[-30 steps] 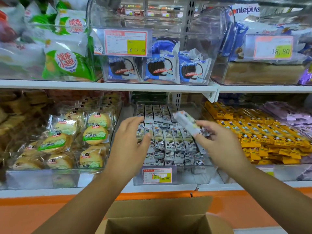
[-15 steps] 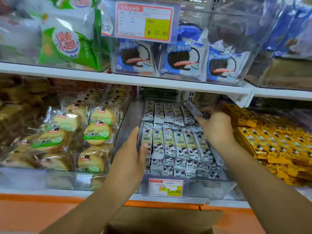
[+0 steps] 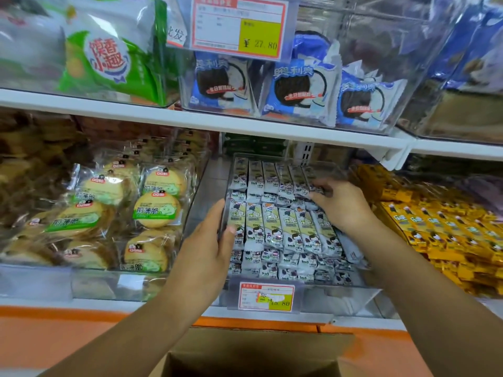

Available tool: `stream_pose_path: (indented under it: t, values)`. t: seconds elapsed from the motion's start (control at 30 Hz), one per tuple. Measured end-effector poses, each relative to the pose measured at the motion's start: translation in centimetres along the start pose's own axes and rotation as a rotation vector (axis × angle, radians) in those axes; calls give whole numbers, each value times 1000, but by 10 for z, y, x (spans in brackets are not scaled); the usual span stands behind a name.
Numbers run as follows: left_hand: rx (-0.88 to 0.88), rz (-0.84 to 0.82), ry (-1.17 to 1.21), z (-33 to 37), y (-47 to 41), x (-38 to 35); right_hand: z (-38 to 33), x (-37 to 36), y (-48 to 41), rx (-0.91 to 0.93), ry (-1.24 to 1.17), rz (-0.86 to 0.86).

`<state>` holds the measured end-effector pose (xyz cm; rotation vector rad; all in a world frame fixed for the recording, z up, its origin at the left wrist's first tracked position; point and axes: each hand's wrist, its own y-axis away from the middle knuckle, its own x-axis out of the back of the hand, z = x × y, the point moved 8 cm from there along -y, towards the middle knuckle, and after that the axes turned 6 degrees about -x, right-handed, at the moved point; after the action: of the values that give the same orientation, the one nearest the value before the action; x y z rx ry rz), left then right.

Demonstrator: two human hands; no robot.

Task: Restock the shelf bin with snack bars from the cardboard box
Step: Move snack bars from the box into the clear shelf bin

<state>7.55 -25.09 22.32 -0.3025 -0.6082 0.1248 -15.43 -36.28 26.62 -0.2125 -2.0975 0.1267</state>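
Observation:
A clear shelf bin on the lower shelf holds several rows of snack bars in white and green wrappers with a cartoon figure. My left hand lies flat against the bin's left wall, fingers straight, thumb on the rim. My right hand reaches into the back right of the bin, and its curled fingertips hold a snack bar at the right end of the back row. The cardboard box stands open below the shelf, its inside dark.
A price tag hangs on the bin front. Round cake packs fill the bin to the left, yellow bars the bin to the right. The upper shelf overhangs closely, carrying blue cookie packs.
My right hand carried one bar from in front of the shelf into the bin's back right corner and lowered it onto the back row. My left hand moved onto the bin's left wall.

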Motion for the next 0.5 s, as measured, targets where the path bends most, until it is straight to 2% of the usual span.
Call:
stream_pose_path:
  t: [0.17, 0.33, 0.43, 0.5]
  values:
    - [-5, -55, -2, 1, 2, -3, -5, 8, 12, 48, -2, -88]
    - [-65, -61, -60, 1, 25, 4, -10, 36, 57, 228, -40, 21]
    - [-218, 44, -226, 15, 51, 13, -2, 39, 105, 290, -141, 47]
    - [-349, 31, -353, 22, 75, 6, 6, 23, 140, 350, -127, 12]
